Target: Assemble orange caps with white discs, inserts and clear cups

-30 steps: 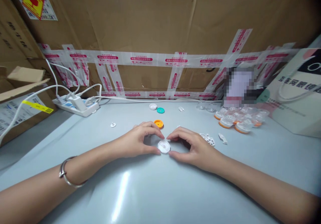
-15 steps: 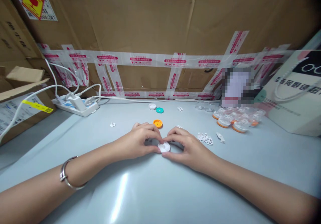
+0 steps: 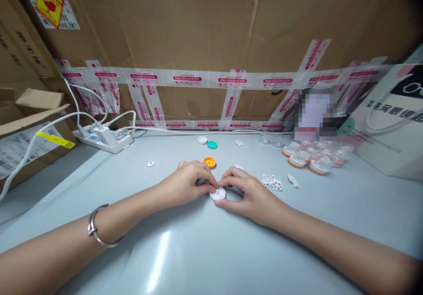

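A small white plastic disc (image 3: 217, 194) with a raised middle lies at the centre, close to the table surface. From the right, my right hand (image 3: 246, 193) grips its rim between thumb and index finger. The thumb and fingertips of my left hand (image 3: 194, 180) close together at the disc's far left edge; whether they also pinch a smaller part is hidden. Just beyond the fingers sits an orange round part (image 3: 209, 162). Behind it are a teal ring (image 3: 212, 145) and a white ring (image 3: 202, 140). A small white pegged disc (image 3: 151, 163) lies left of my left hand.
White cut-out pieces (image 3: 272, 182) and a curved white piece (image 3: 292, 181) lie to the right. Several clear-topped, orange-based pieces (image 3: 317, 167) cluster near a paper bag (image 3: 383, 123). A power strip (image 3: 104, 141) with cables stands back left. A large cardboard box (image 3: 198, 31) closes off the back.
My left thumb has shifted up from the disc's left edge toward my index fingertip, uncovering more of the disc. My right hand keeps its grip. The whole view has shifted slightly.
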{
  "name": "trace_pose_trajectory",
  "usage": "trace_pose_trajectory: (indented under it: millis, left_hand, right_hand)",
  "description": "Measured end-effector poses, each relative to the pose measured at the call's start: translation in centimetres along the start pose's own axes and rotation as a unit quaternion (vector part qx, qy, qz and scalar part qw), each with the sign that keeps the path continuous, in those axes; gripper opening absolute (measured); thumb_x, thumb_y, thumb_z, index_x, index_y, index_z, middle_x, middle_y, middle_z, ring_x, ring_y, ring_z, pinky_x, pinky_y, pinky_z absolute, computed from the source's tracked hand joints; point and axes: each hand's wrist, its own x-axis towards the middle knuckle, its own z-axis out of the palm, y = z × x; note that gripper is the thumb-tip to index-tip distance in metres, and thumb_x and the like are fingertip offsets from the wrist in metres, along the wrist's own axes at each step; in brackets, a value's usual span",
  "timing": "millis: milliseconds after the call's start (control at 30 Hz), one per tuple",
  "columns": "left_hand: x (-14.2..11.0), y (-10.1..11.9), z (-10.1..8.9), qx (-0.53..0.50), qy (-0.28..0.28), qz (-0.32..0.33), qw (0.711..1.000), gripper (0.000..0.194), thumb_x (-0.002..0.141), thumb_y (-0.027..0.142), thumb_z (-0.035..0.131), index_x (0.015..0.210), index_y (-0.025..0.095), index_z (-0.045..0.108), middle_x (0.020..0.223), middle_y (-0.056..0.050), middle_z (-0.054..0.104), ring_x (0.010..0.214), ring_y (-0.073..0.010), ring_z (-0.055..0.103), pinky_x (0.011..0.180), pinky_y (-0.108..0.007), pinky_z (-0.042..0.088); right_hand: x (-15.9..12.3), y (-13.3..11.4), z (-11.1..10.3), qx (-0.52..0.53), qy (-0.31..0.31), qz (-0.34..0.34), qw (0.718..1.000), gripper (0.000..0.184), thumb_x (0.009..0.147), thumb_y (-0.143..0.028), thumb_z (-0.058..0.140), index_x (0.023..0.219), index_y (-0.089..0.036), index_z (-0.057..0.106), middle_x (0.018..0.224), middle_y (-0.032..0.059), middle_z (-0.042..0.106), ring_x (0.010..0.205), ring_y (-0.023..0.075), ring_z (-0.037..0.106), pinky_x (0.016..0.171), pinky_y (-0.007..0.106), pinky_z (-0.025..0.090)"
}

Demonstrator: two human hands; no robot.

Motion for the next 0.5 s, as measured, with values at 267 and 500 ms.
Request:
trace_pose_trajectory:
  millis: [267,500]
  left_hand:
    - [0.3,1.9,-0.5,0.179,-0.027,0.011,0.983,0.009,0.079,0.017,0.058,0.080,0.022,0.065,0.084,0.001,0.065,0.089,-0.0185,0.053,0.071,-0.031,0.026]
    - [0.8,2.2,-1.0,0.303,-0.066,0.132,0.942,0.015,0.084,0.015,0.051,0.074,0.015,0.062,0.075,-0.004,0.064,0.085,-0.0185,0.052,0.068,-0.032,0.024]
  right_hand:
    - [-0.1,-0.1,0.0,-0.001,0.005,-0.009,1.000,0.017,0.073,-0.029,0.065,0.089,-0.022,0.064,0.090,0.0025,0.056,0.086,0.0162,0.054,0.080,0.030,0.043]
    - [0.0,0.0,0.1,-0.001,0.008,-0.030,1.000,0.013,0.074,-0.027,0.065,0.086,-0.021,0.064,0.086,0.0022,0.056,0.082,0.0152,0.054,0.078,0.028,0.043]
